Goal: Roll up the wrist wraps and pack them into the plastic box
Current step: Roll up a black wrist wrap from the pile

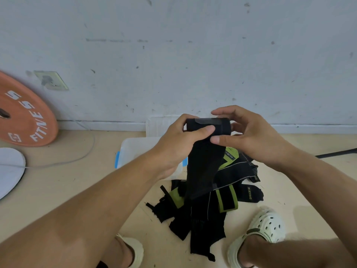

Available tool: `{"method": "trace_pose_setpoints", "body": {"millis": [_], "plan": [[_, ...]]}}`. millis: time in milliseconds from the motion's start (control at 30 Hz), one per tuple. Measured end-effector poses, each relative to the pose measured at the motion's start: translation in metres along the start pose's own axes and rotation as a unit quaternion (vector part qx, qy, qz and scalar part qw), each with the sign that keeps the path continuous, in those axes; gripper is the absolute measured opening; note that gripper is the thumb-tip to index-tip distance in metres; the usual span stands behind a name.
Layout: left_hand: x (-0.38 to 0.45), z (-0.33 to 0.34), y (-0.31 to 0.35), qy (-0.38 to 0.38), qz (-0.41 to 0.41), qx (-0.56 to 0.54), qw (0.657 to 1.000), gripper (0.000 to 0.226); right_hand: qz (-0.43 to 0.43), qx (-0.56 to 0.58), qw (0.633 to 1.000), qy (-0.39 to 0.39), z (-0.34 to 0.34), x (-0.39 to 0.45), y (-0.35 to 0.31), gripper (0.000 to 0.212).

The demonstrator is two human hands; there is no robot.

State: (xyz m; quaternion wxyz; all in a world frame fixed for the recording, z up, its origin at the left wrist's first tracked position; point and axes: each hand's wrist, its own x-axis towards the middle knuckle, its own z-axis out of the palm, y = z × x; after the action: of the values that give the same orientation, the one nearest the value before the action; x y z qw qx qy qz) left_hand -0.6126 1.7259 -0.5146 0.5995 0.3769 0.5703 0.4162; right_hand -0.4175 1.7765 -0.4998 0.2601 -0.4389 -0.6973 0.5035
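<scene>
A black wrist wrap (204, 163) is held up in front of me, its top end wound into a short roll between both hands, its tail hanging down. My left hand (179, 140) grips the roll's left end, thumb pressed on the front. My right hand (251, 136) pinches the right end, fingers curled over the top. Below lies a heap of black and green wrist wraps (212, 207) on the floor. The clear plastic box (133, 149) with blue clips sits on the floor behind my left wrist, partly hidden; its lid (160, 124) leans against the wall.
An orange weight plate (23, 117) leans on the wall at far left, a white disc (9, 169) and a thin cable (77, 159) beside it. A dark bar (336, 153) lies at right. My feet in pale clogs (260, 235) stand by the heap.
</scene>
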Motion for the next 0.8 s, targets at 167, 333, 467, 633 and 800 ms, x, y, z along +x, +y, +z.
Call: {"method": "trace_pose_setpoints", "body": {"millis": [167,333,467,633,800], "plan": [[0.0001,-0.0013,-0.0006,-0.017,0.023,0.007,1.0,0.033,0.004,-0.004,1.0,-0.012,-0.0042,-0.0021,-0.0012,0.054],[-0.0003,-0.0007,0.0018,-0.011,0.019,0.006,1.0,0.056,-0.02,0.0,1.0,0.021,-0.0025,-0.0012,-0.0009,0.043],[0.0009,-0.0015,0.0039,-0.021,-0.003,0.007,1.0,0.064,-0.033,0.004,0.999,0.019,-0.0011,-0.0031,-0.0009,0.044],[0.0041,-0.0024,0.0004,0.0,0.012,0.03,0.999,0.056,-0.036,0.006,0.999,0.028,-0.0017,-0.0034,-0.0008,0.048],[0.0046,-0.0053,-0.0016,0.011,0.043,0.024,0.999,0.041,-0.001,-0.001,1.0,-0.019,-0.0072,-0.0038,-0.0047,0.065]]}}
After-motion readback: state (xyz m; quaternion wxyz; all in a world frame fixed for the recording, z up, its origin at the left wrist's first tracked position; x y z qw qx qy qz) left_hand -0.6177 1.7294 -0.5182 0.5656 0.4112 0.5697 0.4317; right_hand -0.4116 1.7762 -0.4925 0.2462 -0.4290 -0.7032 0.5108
